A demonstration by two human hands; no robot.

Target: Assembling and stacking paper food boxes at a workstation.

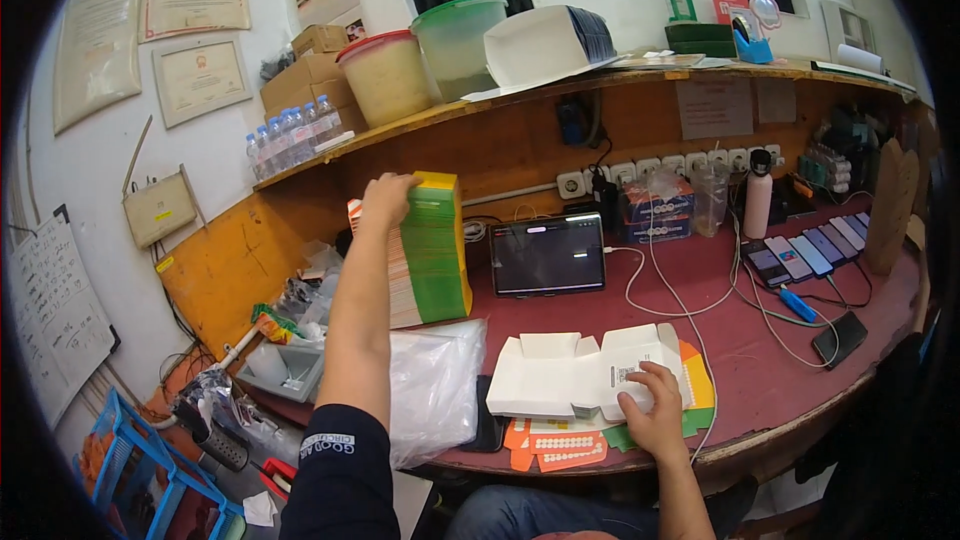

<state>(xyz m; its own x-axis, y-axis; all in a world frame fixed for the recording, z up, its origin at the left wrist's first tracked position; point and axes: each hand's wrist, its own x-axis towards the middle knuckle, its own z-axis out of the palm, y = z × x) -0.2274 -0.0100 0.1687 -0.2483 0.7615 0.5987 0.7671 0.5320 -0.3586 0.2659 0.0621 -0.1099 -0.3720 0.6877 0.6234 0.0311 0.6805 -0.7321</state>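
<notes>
Here, white carton [548, 377] under spread right grip [655, 410], left grip [388, 198] atop stack [432, 255], closure unclear.

The head camera, left of a side-by-side fisheye pair, looks forward and down from above the wearer's lap [545, 514]. Left hand [390, 198] and right hand [654, 410] register at arm's reach; maroon desktop [765, 395] occupies mid-view, wooden shelf [590, 81] beyond. Straight edges bow.

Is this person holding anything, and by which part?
The left hand touches the top of the tall carton stack; the right hand is on the right panel of the white carton. Whether either grips cannot be told.
</notes>
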